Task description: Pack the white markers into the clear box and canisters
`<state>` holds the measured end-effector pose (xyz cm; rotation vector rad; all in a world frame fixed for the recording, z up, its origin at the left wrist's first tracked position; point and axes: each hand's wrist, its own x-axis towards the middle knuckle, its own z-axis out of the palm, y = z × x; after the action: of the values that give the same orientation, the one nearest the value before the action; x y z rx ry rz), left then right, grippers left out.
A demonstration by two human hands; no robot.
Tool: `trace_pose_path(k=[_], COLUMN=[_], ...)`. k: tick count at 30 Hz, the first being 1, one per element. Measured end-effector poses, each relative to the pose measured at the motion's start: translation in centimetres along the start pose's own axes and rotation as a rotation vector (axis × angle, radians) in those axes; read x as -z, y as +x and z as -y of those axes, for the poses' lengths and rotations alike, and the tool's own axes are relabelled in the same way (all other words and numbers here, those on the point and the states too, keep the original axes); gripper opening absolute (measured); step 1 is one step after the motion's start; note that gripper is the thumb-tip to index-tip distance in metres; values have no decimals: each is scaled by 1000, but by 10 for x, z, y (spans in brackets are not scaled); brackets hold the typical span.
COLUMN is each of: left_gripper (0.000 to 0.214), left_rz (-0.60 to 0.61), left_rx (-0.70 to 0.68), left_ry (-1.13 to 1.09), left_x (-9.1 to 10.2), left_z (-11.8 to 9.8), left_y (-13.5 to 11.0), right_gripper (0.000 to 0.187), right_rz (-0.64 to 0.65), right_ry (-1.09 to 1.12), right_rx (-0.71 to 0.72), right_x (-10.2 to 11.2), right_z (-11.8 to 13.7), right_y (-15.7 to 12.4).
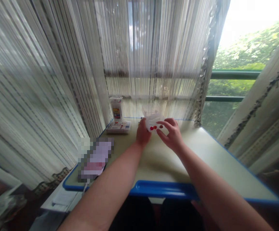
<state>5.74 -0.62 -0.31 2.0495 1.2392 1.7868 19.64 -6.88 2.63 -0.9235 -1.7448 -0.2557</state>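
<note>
Both my hands are stretched out over the far part of a beige table with a blue rim (158, 188). Between them I hold a small clear plastic bag (153, 120) with a few small red pieces inside. My left hand (143, 134) grips the bag's left side, fingers closed behind it. On the bag's right side, my right hand (170, 133) pinches it with fingers curled over the top.
A white box with a red and yellow label (116, 108) stands at the far left of the table, a flat printed box (118, 127) lying before it. A blurred-out flat object (95, 159) rests near the left edge. Striped curtains hang behind; an open window with green rails (234, 74) is at right.
</note>
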Motion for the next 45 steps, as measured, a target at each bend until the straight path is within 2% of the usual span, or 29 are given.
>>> trace_pose_path(k=[3,11,17,25,27,31,33,37,41,45], left_gripper=[27,32,26,28,30,28,30,33,25,21], left_rz=[8,2,21,15,6,-27,-44,-78,-109,-140], left_rx=[-15,5,19,29,44,95,148,193,128,170], left_ry=[-23,-19,-63,-167,-195,-245,-259,-249,-133,-21], left_x=[1,0,0,-5,-5,-5,-4,-3,0,2], left_z=[0,1,0,3,2,1,3,8,8,9], left_y=[0,1,0,1,2,4,5,7,10,15], right_gripper=[24,9,17,32,35,28,24,36,47,52], right_rz=[-15,-47,-39,-30,-61,-150,-50,238,490,618], right_ry=[-17,-31,12,50,103,109,20,-188,-272,-282], right_rx=[-24,-52,12,3,-47,-283,-336,-270,-266,-312], right_x=[1,1,-2,-1,-2,-14,-23,-38,-47,-51], right_z=[-1,-1,-2,0,-3,-28,-45,-69,-73,-69], right_y=[0,0,0,0,-2,-7,-12,-24,-30,-29])
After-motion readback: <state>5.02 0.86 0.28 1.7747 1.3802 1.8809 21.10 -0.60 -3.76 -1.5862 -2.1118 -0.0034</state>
